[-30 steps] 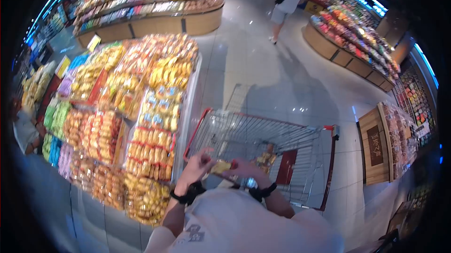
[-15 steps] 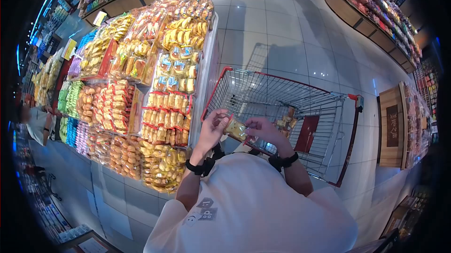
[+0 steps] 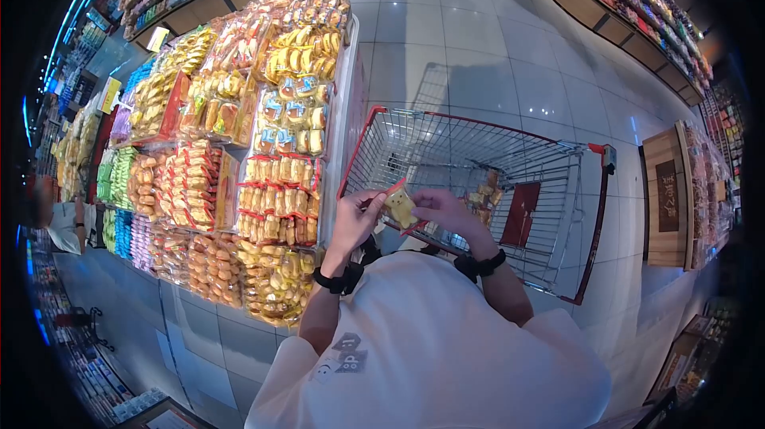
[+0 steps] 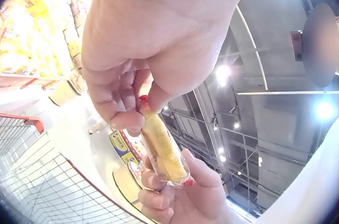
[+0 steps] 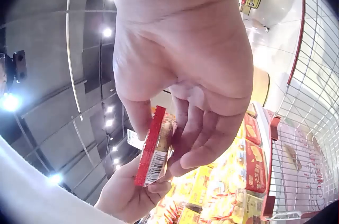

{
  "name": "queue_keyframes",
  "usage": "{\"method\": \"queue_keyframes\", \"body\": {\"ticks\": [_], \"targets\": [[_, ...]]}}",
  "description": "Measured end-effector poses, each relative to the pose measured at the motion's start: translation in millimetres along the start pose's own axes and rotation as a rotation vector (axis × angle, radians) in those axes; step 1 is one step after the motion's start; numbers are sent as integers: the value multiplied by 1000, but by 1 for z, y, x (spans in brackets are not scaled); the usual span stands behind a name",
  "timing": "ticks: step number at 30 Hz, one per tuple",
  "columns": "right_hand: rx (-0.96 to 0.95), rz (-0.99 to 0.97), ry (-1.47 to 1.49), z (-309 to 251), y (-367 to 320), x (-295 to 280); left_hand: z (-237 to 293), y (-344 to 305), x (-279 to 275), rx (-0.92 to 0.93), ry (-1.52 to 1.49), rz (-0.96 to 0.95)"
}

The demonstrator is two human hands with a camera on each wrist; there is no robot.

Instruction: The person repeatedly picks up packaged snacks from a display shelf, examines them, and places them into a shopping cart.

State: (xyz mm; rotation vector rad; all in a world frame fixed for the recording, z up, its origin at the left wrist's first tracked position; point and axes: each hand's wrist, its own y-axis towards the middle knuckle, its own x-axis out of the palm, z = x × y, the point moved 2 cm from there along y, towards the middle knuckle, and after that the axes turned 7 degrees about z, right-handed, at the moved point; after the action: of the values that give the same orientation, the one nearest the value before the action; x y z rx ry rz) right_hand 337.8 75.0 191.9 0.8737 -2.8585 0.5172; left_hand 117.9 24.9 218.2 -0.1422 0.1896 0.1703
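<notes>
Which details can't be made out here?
- Digits under the barcode on the held packet: right wrist view, too small.
- The packet's pinched end: left wrist view, partly behind the left hand.
- What the goods in the cart are: head view, too small, seen through wire.
- Wording on the yellow sign: head view, too small.
- Bystander at left: head view, features blurred.

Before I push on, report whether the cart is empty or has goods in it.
Not empty: the cart has a few wrapped goods in it, visible beside the red panel.
</notes>
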Motion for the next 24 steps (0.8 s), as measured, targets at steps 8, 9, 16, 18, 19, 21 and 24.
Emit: {"method": "queue_keyframes", "body": {"ticks": [8, 9, 16, 18, 19, 21, 24], "targets": [[-27, 28, -146, -2, -5, -12, 7, -3, 9, -61, -53, -27], [-21, 38, -145, -3, -9, -20, 4, -2, 8, -1, -17, -12], [103, 819, 18, 112, -25, -173, -33, -5, -12, -24, -79, 3], [211, 971, 94, 162, -46, -199, -33, -8, -20, -38, -5, -9], [300, 963, 22, 190, -58, -210, -35, -9, -24, -38, -4, -9], [451, 938, -120, 244, -82, -219, -42, -12, -31, -43, 14, 5], [620, 951, -236, 258, -106, -193, -39, -16, -39, -103, -32, 22]]}}
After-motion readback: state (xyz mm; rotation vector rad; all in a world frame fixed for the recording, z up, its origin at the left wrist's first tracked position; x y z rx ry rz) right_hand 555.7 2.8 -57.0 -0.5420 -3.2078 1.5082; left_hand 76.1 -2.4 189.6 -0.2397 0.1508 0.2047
